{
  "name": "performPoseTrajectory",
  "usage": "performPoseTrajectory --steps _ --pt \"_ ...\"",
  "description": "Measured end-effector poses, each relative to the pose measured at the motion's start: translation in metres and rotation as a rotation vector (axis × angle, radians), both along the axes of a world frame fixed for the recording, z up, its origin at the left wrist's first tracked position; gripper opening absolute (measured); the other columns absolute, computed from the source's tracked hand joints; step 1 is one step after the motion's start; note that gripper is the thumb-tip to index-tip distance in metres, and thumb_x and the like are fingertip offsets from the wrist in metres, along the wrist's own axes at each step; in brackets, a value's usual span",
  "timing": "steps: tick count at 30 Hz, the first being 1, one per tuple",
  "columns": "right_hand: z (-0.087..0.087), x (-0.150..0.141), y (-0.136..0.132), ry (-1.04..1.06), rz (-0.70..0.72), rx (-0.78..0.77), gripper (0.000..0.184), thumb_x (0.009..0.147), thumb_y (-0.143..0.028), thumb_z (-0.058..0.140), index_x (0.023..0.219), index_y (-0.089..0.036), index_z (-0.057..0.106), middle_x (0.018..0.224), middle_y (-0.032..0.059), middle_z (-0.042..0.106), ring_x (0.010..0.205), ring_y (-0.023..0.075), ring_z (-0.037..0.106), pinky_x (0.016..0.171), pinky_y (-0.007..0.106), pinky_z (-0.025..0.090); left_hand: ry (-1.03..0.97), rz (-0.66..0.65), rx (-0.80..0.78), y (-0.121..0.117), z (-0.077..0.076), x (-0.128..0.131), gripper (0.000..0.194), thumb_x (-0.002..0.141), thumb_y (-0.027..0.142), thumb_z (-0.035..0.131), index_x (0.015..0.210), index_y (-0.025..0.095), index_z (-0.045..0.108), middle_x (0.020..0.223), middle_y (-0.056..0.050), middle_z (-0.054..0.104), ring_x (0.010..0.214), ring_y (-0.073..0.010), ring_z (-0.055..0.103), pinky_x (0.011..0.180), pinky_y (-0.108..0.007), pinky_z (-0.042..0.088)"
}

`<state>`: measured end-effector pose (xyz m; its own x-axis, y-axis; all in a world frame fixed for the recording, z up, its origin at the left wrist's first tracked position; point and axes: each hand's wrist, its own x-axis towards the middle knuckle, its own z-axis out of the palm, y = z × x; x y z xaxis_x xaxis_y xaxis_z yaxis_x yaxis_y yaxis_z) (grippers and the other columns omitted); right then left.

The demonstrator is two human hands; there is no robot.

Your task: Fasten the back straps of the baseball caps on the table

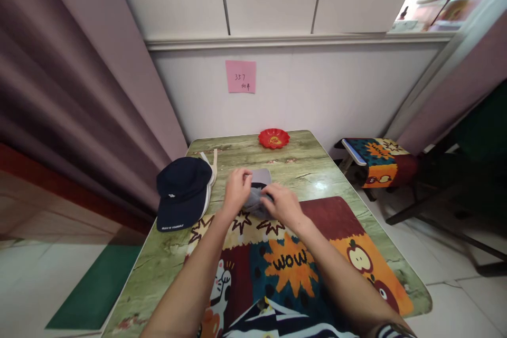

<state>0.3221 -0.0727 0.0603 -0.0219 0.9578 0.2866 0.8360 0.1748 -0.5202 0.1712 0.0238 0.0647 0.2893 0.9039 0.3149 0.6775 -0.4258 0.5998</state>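
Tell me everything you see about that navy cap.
The navy cap sits crown up by the left edge of the table, brim pointing toward the near side. It looks like fabric, with a small white mark on the crown and white lettering along the brim. Something white shows under its right side. Neither the left hand nor right hand touches it.

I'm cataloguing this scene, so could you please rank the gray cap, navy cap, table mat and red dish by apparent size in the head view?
1. Table mat
2. Navy cap
3. Gray cap, partly hidden by the left hand and right hand
4. Red dish, farthest away
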Motion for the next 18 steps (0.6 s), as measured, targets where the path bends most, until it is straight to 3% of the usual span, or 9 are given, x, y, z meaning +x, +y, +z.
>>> performPoseTrajectory --steps 4,8,12,15,18 --pt "-0.021 -0.027 0.000 -0.357 0.044 -0.180 0.024 0.087 -0.030 0.065 0.105 -0.015 0.068 0.105 0.0135 0.070 0.098 0.0269 0.064 0.085 0.035 0.045 0.108 0.051 -0.170 0.011 -0.032 0.029 0.006 0.075 0.024 0.067 0.071 0.020 0.065 0.081 -0.012 0.073 0.090 -0.0286 0.068 0.081 -0.036 0.048" --pt "-0.038 -0.020 -0.009 -0.331 0.028 -0.242 0.018 0.090 -0.031 0.061 0.101 -0.019 0.070 0.101 0.0104 0.070 0.091 0.0238 0.066 0.078 0.032 0.045 0.118 0.122 -0.274 0.000 -0.060 0.017 0.014 0.071 0.030 0.071 0.066 0.020 0.062 0.079 -0.015 0.073 0.094 -0.0326 0.068 0.083 -0.039 0.046" --pt "-0.040 -0.002 -0.020 0.071 0.022 -0.164 0.014 0.090 -0.034 0.061 0.091 -0.024 0.072 0.093 0.0032 0.071 0.087 0.0193 0.066 0.073 0.026 0.044 -0.009 0.088 -0.341 -0.011 -0.064 -0.007 0.007 0.068 0.025 0.067 0.070 0.021 0.062 0.077 -0.008 0.072 0.086 -0.0265 0.067 0.078 -0.035 0.048" --pt "-0.032 0.006 -0.020 0.451 -0.016 -0.099 0.018 0.090 -0.035 0.060 0.087 -0.022 0.071 0.078 0.0018 0.070 0.074 0.0178 0.064 0.068 0.026 0.045 -0.171 0.035 -0.386 -0.015 -0.054 -0.020 0.008 0.072 0.027 0.060 0.077 0.021 0.058 0.075 -0.003 0.070 0.073 -0.0203 0.065 0.069 -0.030 0.049" --pt "-0.018 0.012 -0.015 0.800 -0.042 -0.072 0.024 0.088 -0.040 0.061 0.095 -0.019 0.069 0.075 0.0019 0.069 0.066 0.0163 0.062 0.063 0.026 0.047 -0.333 -0.017 -0.426 -0.018 -0.038 -0.026 0.015 0.076 0.034 0.056 0.084 0.021 0.052 0.074 0.000 0.068 0.064 -0.0161 0.062 0.062 -0.027 0.049"
